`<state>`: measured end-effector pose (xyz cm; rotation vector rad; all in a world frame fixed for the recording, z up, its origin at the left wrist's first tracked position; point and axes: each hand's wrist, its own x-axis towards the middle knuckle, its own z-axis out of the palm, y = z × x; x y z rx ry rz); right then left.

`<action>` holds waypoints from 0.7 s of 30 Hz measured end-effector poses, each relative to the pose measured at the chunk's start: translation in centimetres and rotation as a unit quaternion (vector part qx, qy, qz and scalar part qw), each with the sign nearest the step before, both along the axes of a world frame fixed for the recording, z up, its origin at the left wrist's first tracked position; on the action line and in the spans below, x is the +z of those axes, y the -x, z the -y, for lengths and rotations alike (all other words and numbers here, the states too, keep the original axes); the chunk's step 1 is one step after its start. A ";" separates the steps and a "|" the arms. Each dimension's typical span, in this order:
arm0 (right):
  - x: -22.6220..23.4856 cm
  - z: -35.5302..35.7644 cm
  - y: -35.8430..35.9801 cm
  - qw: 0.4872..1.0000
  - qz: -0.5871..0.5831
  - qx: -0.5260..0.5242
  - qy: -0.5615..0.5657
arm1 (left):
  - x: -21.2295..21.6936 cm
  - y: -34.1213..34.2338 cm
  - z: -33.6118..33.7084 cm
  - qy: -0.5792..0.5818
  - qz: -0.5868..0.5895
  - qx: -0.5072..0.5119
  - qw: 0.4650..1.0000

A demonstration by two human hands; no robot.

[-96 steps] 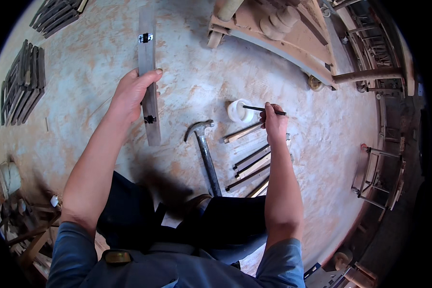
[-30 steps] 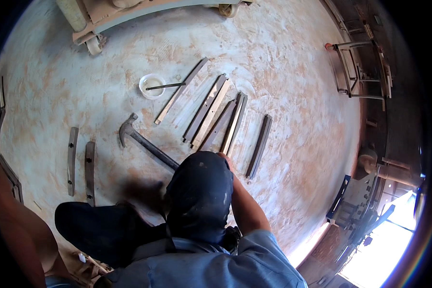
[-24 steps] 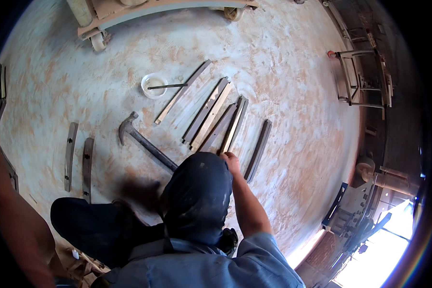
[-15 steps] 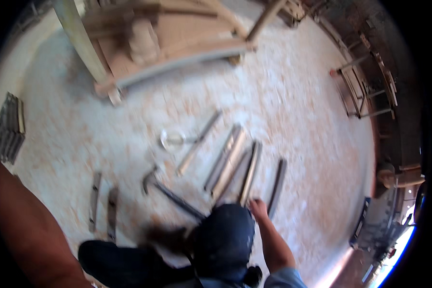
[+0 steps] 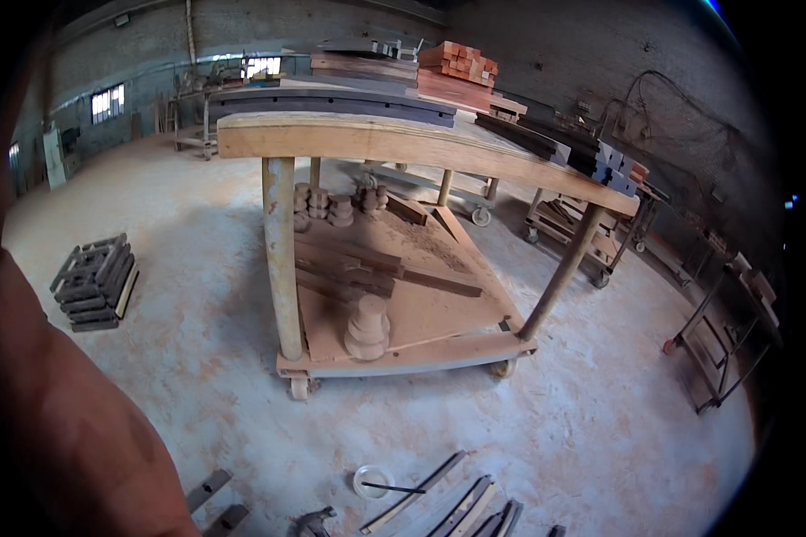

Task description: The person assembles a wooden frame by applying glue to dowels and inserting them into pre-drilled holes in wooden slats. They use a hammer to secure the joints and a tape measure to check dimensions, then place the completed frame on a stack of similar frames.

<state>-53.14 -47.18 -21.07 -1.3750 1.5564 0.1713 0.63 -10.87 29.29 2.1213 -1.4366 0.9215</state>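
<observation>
My left arm (image 5: 90, 421) rises along the left edge of the view, and its hand is out of sight. Neither my right hand nor its forearm shows. Low in the view, several dark and pale wooden strips (image 5: 465, 513) lie side by side on the dusty floor. A single strip (image 5: 416, 492) rests at a slant beside a small round clear dish (image 5: 372, 481) with a thin dark stick across it. The head of a hammer (image 5: 316, 522) shows at the lower edge. Nearest my left arm are two short dark wooden pieces (image 5: 208, 490).
A wheeled wooden table (image 5: 421, 148) stands ahead, with dark planks (image 5: 331, 105) and reddish blocks (image 5: 458, 63) on top. Its lower shelf (image 5: 439, 327) holds turned wooden pieces and boards. A stack of dark frames (image 5: 97, 282) sits left; a metal cart (image 5: 721, 336) stands right.
The view has tilted up from the floor to the table and workshop. My right hand, which was by the strips, has left the picture. My left arm still shows at the left.
</observation>
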 end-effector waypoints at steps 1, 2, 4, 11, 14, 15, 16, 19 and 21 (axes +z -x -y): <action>0.7 -0.4 -0.6 1.000 0.010 -0.012 0.005 | 0.3 0.1 0.2 0.004 0.006 0.002 1.000; 1.6 -1.0 -1.4 0.999 0.021 -0.027 0.009 | 0.2 -0.1 0.7 0.006 0.008 -0.001 1.000; 6.6 -2.3 -0.5 0.999 -0.019 -0.014 0.044 | -0.5 -0.6 1.9 0.023 -0.003 -0.018 1.000; 3.1 -2.8 -4.4 0.933 -0.103 0.266 0.221 | -0.7 3.1 5.1 -0.028 0.039 -0.067 0.997; 5.2 -5.0 -12.8 0.952 -0.035 0.276 0.128 | -0.7 4.3 6.8 -0.043 0.043 -0.114 0.992; 3.9 -4.9 -13.4 0.947 -0.108 0.288 0.095 | -0.8 4.6 7.2 -0.039 0.038 -0.133 0.990; 3.6 -5.9 -14.3 0.948 -0.060 0.271 0.156 | -1.1 4.9 7.6 -0.043 0.031 -0.146 0.988; 3.7 -6.9 -18.3 0.951 -0.134 0.254 0.111 | -1.6 6.4 8.7 -0.049 0.027 -0.176 0.983; 2.9 -7.1 -19.4 0.953 -0.135 0.246 0.116 | -1.6 6.5 8.8 -0.043 0.026 -0.190 0.981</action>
